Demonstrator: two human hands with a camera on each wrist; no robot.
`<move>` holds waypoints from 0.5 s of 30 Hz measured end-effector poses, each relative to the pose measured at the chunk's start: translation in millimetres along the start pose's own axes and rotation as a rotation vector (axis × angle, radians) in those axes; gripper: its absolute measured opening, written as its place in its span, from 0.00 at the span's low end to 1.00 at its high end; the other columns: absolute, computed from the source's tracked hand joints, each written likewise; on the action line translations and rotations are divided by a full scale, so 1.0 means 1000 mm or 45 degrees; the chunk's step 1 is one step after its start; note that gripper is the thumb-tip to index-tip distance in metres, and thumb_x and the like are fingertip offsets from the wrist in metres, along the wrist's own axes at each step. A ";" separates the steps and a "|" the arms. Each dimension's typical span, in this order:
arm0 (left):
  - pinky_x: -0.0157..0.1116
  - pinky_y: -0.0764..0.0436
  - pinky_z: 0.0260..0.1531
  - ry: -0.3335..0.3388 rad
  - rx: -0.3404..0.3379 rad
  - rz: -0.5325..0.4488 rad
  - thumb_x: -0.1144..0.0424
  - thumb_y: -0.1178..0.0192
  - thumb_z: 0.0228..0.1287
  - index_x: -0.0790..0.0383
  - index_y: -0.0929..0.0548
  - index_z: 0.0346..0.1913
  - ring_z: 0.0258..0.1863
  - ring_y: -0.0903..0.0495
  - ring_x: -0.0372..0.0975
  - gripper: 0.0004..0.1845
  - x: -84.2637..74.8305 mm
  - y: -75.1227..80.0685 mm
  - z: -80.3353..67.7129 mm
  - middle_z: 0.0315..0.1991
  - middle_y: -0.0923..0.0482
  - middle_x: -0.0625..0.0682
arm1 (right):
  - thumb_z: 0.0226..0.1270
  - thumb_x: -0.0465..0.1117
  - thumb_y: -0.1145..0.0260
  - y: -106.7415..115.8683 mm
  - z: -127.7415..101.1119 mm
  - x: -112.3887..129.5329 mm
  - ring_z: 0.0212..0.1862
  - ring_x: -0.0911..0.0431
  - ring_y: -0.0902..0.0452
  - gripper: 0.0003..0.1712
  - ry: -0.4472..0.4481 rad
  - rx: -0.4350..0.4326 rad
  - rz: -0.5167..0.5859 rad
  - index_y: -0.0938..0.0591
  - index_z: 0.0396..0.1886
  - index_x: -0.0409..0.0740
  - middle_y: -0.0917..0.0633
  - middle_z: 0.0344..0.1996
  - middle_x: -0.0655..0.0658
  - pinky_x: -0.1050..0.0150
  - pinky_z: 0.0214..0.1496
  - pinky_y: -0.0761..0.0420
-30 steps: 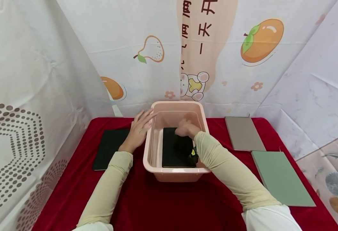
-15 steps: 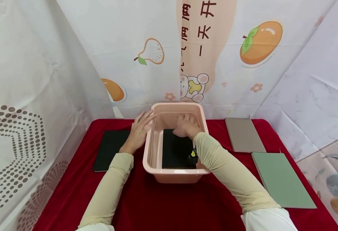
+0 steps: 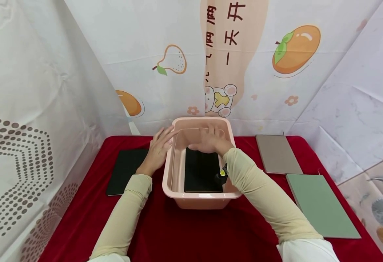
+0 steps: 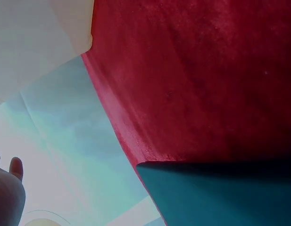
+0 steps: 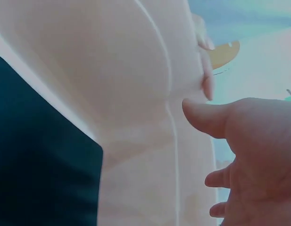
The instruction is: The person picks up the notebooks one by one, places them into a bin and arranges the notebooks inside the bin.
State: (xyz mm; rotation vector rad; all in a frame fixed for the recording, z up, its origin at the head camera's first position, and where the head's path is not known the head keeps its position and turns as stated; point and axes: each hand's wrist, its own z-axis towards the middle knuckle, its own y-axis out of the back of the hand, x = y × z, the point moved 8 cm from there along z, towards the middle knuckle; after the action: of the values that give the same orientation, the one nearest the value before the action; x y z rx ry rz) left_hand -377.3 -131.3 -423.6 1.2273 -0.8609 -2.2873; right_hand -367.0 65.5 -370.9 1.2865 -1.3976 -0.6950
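Note:
A pink plastic basin (image 3: 202,195) stands mid-table with a black notebook (image 3: 201,171) lying flat on its floor. My right hand (image 3: 211,140) hovers over the far end of that notebook, thumb out to the side and fingers spread, holding nothing. In the right wrist view the notebook (image 5: 46,155) lies apart from the thumb and fingers of my right hand (image 5: 263,150). My left hand (image 3: 158,149) rests at the basin's left rim with its fingers extended. Only a little of the left hand (image 4: 8,193) shows in its own wrist view.
A second dark notebook (image 3: 126,171) lies left of the basin, partly behind the left arm. On the right lie a taupe notebook (image 3: 278,153) and a green one (image 3: 322,203). Red cloth (image 3: 191,233) covers the table. Printed curtains (image 3: 129,69) hang behind.
My right hand has risen slightly from the notebook, and its fingers and thumb have spread. The notebook stays on the basin's floor. My left hand keeps its place at the rim.

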 end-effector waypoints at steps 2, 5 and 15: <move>0.67 0.57 0.75 0.000 0.002 -0.003 0.42 0.66 0.82 0.36 0.32 0.76 0.83 0.56 0.52 0.26 0.000 0.000 0.000 0.82 0.48 0.36 | 0.69 0.70 0.43 0.004 -0.002 0.000 0.83 0.35 0.66 0.57 -0.002 -0.004 0.006 0.55 0.84 0.47 0.59 0.83 0.35 0.33 0.82 0.60; 0.68 0.57 0.75 0.010 0.010 -0.003 0.42 0.67 0.82 0.37 0.32 0.76 0.83 0.56 0.51 0.26 0.000 -0.001 0.001 0.82 0.49 0.35 | 0.68 0.72 0.43 0.010 -0.005 0.001 0.83 0.34 0.69 0.59 0.004 -0.030 -0.008 0.58 0.84 0.47 0.61 0.83 0.35 0.31 0.81 0.64; 0.69 0.58 0.75 0.045 0.024 -0.018 0.41 0.66 0.81 0.37 0.33 0.76 0.83 0.58 0.49 0.27 -0.001 -0.001 0.000 0.82 0.51 0.34 | 0.66 0.74 0.43 0.025 -0.012 -0.001 0.83 0.36 0.74 0.58 0.066 -0.132 -0.014 0.52 0.84 0.51 0.64 0.83 0.40 0.28 0.79 0.63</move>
State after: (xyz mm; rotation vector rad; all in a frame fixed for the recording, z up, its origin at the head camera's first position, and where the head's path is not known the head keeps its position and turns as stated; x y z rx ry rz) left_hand -376.8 -130.0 -424.3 1.2814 -0.8659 -2.2664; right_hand -363.9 75.4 -345.0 1.2231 -1.2966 -0.7277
